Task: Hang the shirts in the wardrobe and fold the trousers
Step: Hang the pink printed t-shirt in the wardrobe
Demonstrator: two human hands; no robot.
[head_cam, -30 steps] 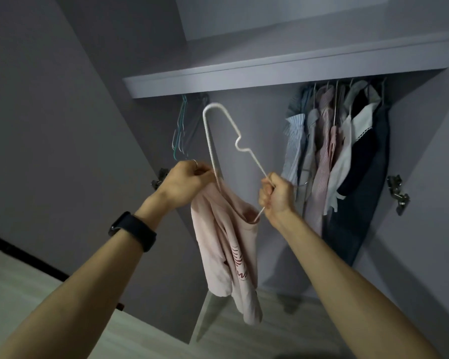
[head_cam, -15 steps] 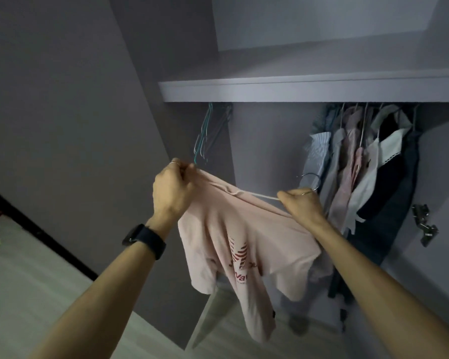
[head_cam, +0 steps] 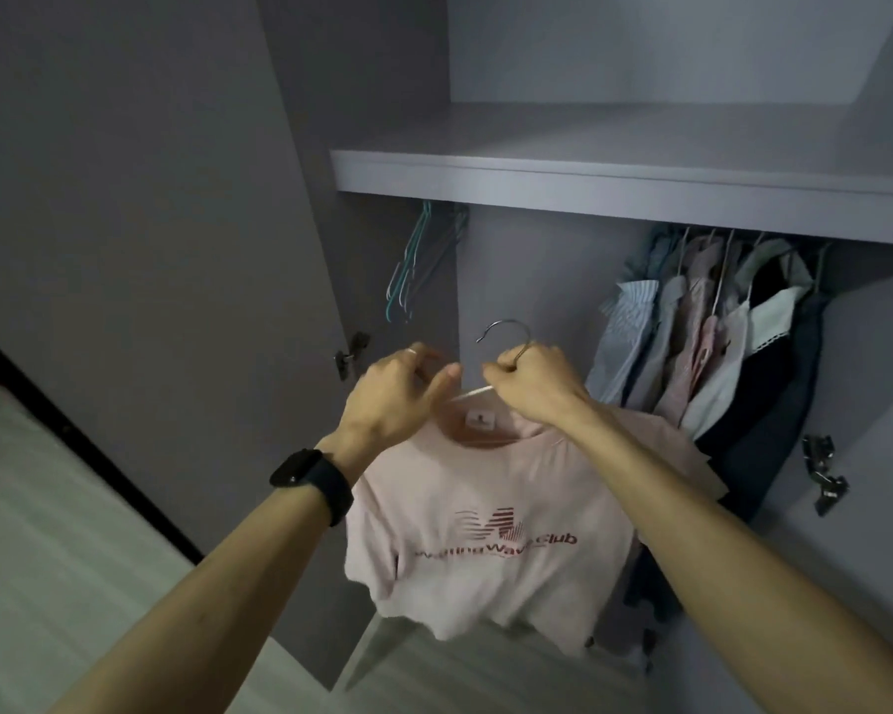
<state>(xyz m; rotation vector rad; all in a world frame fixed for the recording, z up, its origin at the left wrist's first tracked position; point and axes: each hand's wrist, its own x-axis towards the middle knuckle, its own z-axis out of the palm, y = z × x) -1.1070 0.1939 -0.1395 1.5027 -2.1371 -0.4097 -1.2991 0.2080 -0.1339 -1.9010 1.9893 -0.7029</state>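
Shirt [head_cam: 485,538] hangs below right hand [head_cam: 534,391] gripping hanger [head_cam: 474,392].

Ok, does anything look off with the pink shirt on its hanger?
Slightly. The pink shirt sits lopsided on the white hanger: one side spreads wide toward the hung clothes, the other bunches under the left hand pinching it. The right hand grips the hanger just below its hook. No tear or stain shows.
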